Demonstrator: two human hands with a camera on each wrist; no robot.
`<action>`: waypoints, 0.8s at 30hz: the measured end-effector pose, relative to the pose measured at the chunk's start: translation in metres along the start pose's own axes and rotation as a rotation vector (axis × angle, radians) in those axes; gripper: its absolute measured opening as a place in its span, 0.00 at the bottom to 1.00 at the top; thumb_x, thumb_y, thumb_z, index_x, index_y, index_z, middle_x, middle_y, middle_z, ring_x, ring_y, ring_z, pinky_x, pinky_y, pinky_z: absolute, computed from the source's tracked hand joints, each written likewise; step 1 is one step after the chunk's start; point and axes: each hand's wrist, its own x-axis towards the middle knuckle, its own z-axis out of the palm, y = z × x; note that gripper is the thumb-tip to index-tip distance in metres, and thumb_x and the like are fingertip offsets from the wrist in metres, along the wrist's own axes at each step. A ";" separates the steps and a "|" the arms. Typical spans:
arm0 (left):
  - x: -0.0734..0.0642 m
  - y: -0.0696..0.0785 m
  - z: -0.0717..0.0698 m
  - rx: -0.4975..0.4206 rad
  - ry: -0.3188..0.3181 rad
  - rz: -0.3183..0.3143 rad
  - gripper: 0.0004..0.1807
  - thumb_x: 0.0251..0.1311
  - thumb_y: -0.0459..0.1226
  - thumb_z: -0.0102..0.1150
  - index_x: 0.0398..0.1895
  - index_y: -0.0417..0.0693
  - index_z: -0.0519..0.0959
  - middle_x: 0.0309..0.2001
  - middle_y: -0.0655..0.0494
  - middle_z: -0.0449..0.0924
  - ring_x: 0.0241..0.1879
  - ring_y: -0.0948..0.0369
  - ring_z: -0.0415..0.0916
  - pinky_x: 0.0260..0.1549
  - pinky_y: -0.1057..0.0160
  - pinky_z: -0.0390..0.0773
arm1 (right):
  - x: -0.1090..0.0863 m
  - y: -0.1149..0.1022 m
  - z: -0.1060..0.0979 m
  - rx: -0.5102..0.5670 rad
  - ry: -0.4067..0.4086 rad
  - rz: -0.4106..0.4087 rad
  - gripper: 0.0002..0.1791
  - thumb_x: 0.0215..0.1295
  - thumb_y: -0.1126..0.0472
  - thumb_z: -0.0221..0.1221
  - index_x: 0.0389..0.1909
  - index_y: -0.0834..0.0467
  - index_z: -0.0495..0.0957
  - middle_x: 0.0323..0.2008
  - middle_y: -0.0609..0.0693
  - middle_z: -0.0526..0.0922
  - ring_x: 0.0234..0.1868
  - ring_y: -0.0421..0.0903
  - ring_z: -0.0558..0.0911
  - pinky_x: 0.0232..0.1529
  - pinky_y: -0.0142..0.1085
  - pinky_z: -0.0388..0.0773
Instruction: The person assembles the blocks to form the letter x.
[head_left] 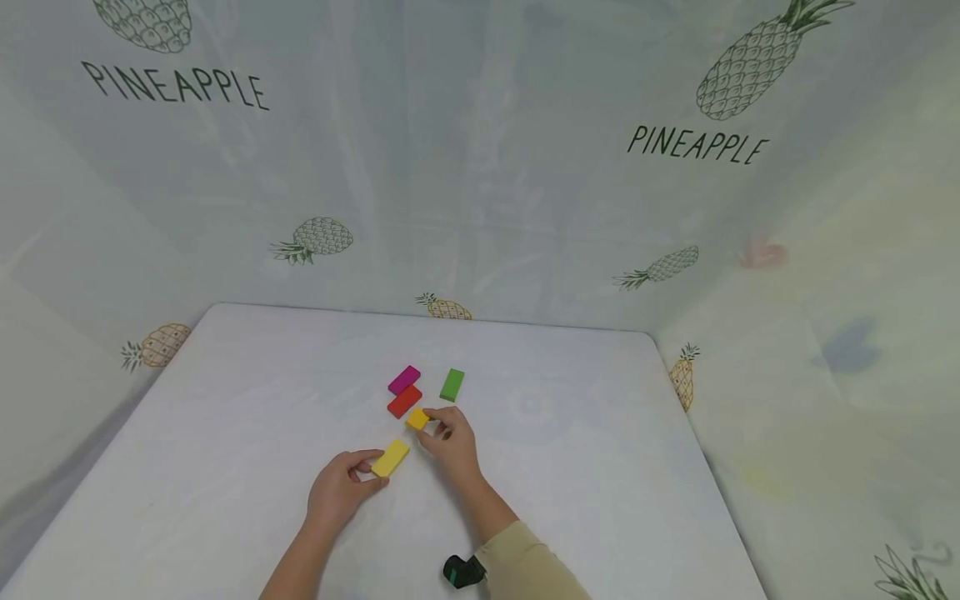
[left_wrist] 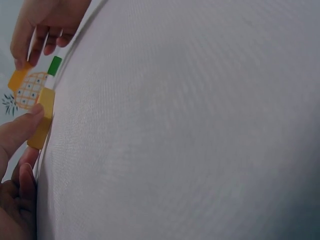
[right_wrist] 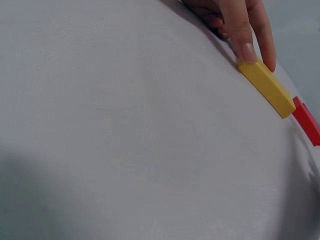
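My left hand (head_left: 337, 496) grips a pale yellow rectangular block (head_left: 391, 458) by its near end, between thumb and fingers. Up and to the right of it, my right hand (head_left: 453, 442) pinches a deeper yellow block (head_left: 417, 419) with thumb and forefinger; part of that block is hidden by the fingers. Just past this block lies a red block (head_left: 405, 402), with a magenta block (head_left: 404, 380) right beside it. A green block (head_left: 452, 385) lies apart, beyond my right hand. In the left wrist view both hands show, each holding its yellow block.
The white table (head_left: 600, 467) extends around the hands, with its far edge against a hanging curtain (head_left: 480, 167) printed with pineapples. A small black device (head_left: 462, 572) sits by my right sleeve (head_left: 532, 562).
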 end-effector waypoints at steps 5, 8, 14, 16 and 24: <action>0.001 0.000 0.000 -0.007 -0.006 -0.010 0.25 0.46 0.41 0.77 0.51 0.53 0.84 0.32 0.58 0.74 0.30 0.58 0.65 0.27 0.62 0.66 | -0.007 -0.001 0.003 0.008 0.007 0.027 0.17 0.56 0.61 0.69 0.48 0.49 0.85 0.35 0.41 0.74 0.34 0.41 0.71 0.32 0.29 0.72; 0.001 -0.001 0.000 -0.009 -0.011 -0.021 0.25 0.45 0.40 0.77 0.51 0.53 0.84 0.32 0.58 0.73 0.30 0.58 0.65 0.27 0.61 0.66 | -0.009 0.005 0.006 -0.003 0.020 0.017 0.17 0.56 0.60 0.70 0.48 0.49 0.85 0.34 0.41 0.74 0.34 0.40 0.71 0.32 0.28 0.72; 0.001 0.000 -0.001 -0.007 -0.013 -0.023 0.26 0.45 0.39 0.77 0.51 0.52 0.84 0.32 0.59 0.74 0.29 0.58 0.65 0.27 0.62 0.66 | -0.011 0.016 0.011 -0.133 0.006 -0.052 0.17 0.56 0.57 0.70 0.48 0.49 0.85 0.35 0.37 0.73 0.33 0.36 0.70 0.33 0.28 0.72; 0.001 0.001 -0.002 -0.008 -0.013 -0.018 0.26 0.45 0.39 0.77 0.51 0.52 0.84 0.32 0.59 0.73 0.29 0.59 0.65 0.27 0.62 0.65 | -0.012 0.016 0.011 -0.176 0.000 -0.076 0.18 0.56 0.56 0.70 0.49 0.49 0.85 0.35 0.37 0.73 0.32 0.35 0.70 0.33 0.28 0.72; 0.002 0.001 -0.003 -0.005 -0.022 -0.007 0.25 0.45 0.40 0.77 0.51 0.52 0.84 0.32 0.59 0.73 0.29 0.59 0.65 0.26 0.63 0.65 | -0.013 0.015 0.011 -0.244 -0.013 -0.089 0.18 0.57 0.54 0.69 0.50 0.50 0.84 0.35 0.37 0.72 0.32 0.35 0.69 0.33 0.28 0.71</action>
